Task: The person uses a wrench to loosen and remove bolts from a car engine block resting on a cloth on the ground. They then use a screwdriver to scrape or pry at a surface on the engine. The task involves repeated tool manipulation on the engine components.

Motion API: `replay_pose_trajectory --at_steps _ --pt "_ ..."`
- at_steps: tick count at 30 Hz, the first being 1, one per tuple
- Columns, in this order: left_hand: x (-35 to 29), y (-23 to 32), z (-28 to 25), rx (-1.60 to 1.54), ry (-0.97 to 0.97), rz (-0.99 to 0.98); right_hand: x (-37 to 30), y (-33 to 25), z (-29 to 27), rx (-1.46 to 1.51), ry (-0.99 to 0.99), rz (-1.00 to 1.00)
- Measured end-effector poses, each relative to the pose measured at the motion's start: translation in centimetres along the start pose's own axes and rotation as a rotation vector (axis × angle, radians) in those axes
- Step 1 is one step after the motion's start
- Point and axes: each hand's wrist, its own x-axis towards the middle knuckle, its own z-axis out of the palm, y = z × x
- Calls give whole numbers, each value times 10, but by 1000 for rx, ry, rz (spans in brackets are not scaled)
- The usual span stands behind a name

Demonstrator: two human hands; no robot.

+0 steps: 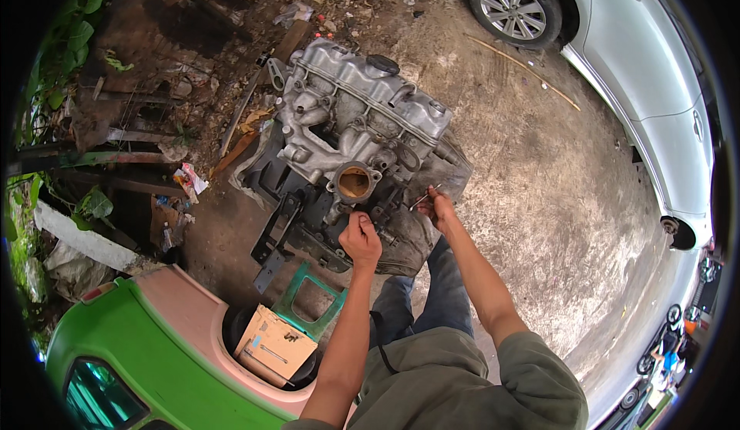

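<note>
A grey metal car engine (393, 106) stands before me, its ribbed valve cover topped by a black cap (382, 65). On its near side, the intake manifold (312, 156) ends in a round flange (375, 177) with a brownish inside. My left hand (360, 239) is closed just below that flange; whatever its fingers hold is hidden. To the right, my right hand (439, 209) pinches a thin metal tool (418, 199) beside the engine's lower right side. The tool's far end is too small to make out.
A green plastic stool (339, 304) and a tan box (271, 341) with slim metal tools on top lie at lower left, by a green and pink car (154, 330). A silver car (640, 68) stands right. Litter and planks cover the far left ground; a stick (524, 68) lies far right.
</note>
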Motion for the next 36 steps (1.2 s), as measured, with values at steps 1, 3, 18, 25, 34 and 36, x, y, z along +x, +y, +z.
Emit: replay_pose_trajectory --at_steps 1,3,18,25,34,36 --pt "0 0 0 5 6 7 0 0 0 23 -15 6" --pt "0 0 0 -2 13 7 -2 1 1 60 8 33" --pt "1 1 0 -4 11 37 -119 54 6 -1285 -234 -1068" --pt "1 -1 2 -18 39 56 -108 51 -8 -1048 -95 -932" --pt "1 0 2 -5 24 30 -41 35 -16 64 50 -450" --pt "1 -1 1 -14 7 11 -30 29 -15 -9 -10 -441"
